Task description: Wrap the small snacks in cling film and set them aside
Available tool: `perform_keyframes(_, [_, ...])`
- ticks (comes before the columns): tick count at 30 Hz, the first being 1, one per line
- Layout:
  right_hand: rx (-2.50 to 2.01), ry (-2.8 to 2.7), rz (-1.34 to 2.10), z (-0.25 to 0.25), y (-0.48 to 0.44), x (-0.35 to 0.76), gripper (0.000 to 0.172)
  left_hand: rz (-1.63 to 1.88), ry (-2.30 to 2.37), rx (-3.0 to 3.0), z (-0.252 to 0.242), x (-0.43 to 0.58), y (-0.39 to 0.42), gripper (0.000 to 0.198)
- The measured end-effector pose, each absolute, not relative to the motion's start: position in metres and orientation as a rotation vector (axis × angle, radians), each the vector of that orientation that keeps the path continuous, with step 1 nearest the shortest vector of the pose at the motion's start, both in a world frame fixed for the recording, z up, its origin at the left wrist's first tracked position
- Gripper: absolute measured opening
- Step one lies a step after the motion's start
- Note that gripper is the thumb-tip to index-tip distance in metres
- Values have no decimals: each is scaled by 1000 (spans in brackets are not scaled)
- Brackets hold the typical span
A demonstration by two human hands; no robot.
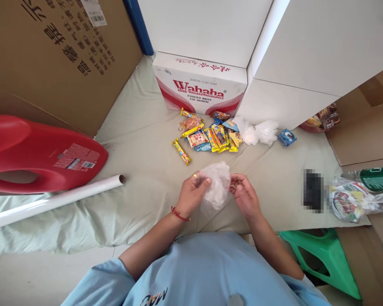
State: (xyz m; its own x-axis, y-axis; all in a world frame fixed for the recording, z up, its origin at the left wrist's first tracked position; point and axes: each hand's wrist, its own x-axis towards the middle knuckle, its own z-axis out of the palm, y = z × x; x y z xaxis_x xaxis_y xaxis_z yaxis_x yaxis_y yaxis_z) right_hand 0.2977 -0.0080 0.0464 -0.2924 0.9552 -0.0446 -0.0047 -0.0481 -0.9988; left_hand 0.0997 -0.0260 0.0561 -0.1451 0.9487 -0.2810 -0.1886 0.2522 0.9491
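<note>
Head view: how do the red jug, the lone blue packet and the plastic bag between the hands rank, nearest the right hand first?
From the right hand:
1. Plastic bag: just left.
2. Blue packet: ahead, rightward.
3. Red jug: far left.

The fingers of the left hand (191, 195) are partly hidden behind the crumpled white plastic bag (217, 182); whether the right hand (246, 197) grips its edge, I cannot tell. The black object (312, 191) is covered by coarse squares, so its kind stays unclear. The left edge cuts the red plastic jug (41, 144) and the glossy white tube (67, 197); the right edge cuts the green-labelled clear bottle (378, 178).
</note>
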Motion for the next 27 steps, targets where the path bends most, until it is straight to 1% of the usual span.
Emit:
perform_keyframes(2, [-1032,-1766,1319,35,-19,289,60,1332,1369,656,51,92,-26,34])
perform_keyframes(3, [-1002,-1961,1241,28,-26,284,65,1376,1381,603,50,87,-26,34])
perform_keyframes(4, [-970,-2135,1162,22,-33,279,61,1409,1383,551,50,82,-26,35])
perform_keyframes(6, [-909,-2351,1038,9,-41,272,36,1455,1372,460,52,74,-27,38])
perform_keyframes(7, [-885,-2377,1009,5,-41,270,28,1482,1367,425,53,69,-27,40])
perform_keyframes(10, [-977,-2173,924,5,-15,283,26,1580,1399,396,51,55,-30,41])
perform_keyframes(13, [-1295,-1770,665,21,47,314,24,1595,1492,444,43,45,-36,38])
perform_keyframes(14, [-1361,-1651,609,28,71,325,30,1565,1517,464,40,44,-39,36])
perform_keyframes(15, [-1365,-1595,643,35,94,335,43,1526,1533,482,37,44,-42,35])
perform_keyframes(17, [-1316,-1560,809,48,130,350,80,1444,1532,507,33,48,-48,33])
perform_keyframes(18, [-1299,-1563,879,54,140,354,93,1407,1515,513,32,51,-51,32])
perform_keyframes(19, [-1292,-1566,931,58,145,355,97,1374,1492,515,31,56,-54,31])
perform_keyframes(20, [-1300,-1567,968,62,143,352,93,1345,1467,516,31,60,-56,30])
perform_keyframes(23, [-1312,-1552,1118,61,106,332,56,1298,1418,514,31,72,-60,29])
perform_keyframes(24, [-1287,-1553,1192,58,86,322,48,1294,1411,508,31,75,-60,30])
perform_keyframes(25, [-1238,-1569,1266,53,66,311,45,1291,1400,499,31,78,-60,31])
perform_keyframes(26, [-1173,-1617,1323,47,46,302,47,1281,1384,490,30,79,-60,32])
perform_keyframes(27, [-1120,-1683,1353,41,28,293,53,1259,1363,486,30,80,-59,32])
